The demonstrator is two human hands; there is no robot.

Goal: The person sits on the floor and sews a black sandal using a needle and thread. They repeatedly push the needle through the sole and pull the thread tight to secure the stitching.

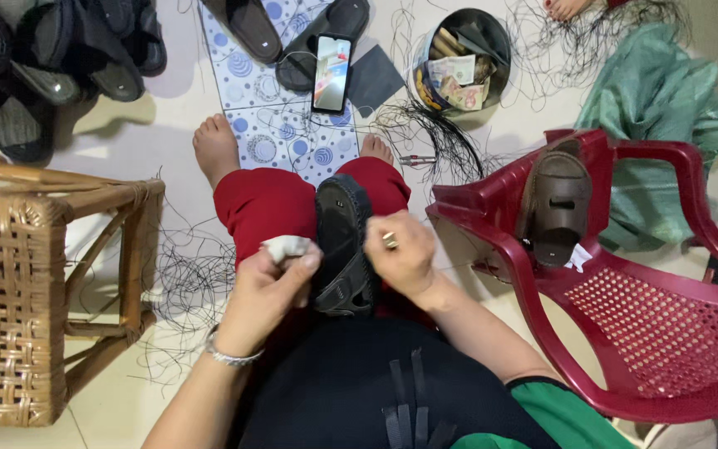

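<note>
I see the black sandal [344, 245] resting on the red-trousered lap. My left hand [272, 291], left of the sandal, pinches a white cloth [286, 247]; my right hand [405, 259] is curled closed against the sandal's right edge.

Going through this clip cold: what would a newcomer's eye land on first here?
Probably the black strapped sandal lying on the red-clothed lap at centre, with the left hand pinching a whitish cloth wad beside it and the ringed right hand pressed against its other side. Next, the red plastic chair at right carrying a brown sandal, and loose black threads strewn over the floor.
</note>
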